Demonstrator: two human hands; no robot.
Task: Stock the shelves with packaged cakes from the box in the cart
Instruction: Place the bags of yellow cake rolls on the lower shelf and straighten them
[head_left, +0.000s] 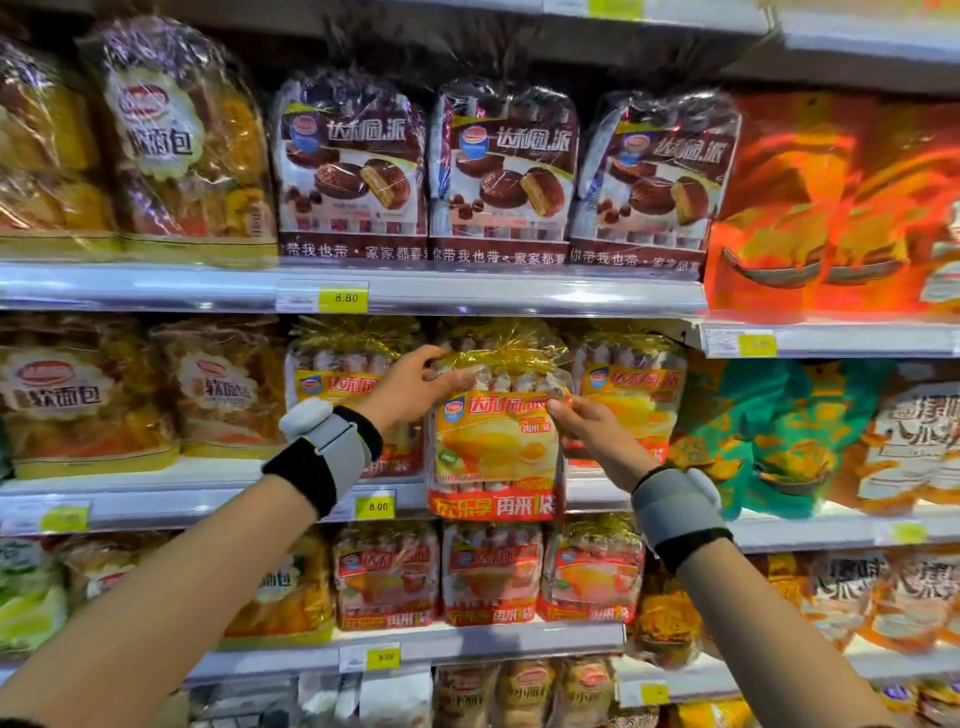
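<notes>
A yellow-and-red bag of packaged cakes (496, 441) hangs in front of the middle shelf (208, 499), its bottom edge overlapping the shelf's front rail. My left hand (415, 387) pinches the bag's gathered gold top from the left. My right hand (587, 428) pinches its upper right edge. Matching yellow cake bags stand on the shelf behind it, one to the left (337, 379) and one to the right (631, 395). The box and cart are out of view.
Brown chocolate-pie bags (501, 171) fill the shelf above. Red-and-yellow cake bags (491, 577) stand on the shelf below. Bread packs (88, 400) line the left side, and orange and green snack bags (831, 208) the right. Price tags (375, 505) sit on the shelf rails.
</notes>
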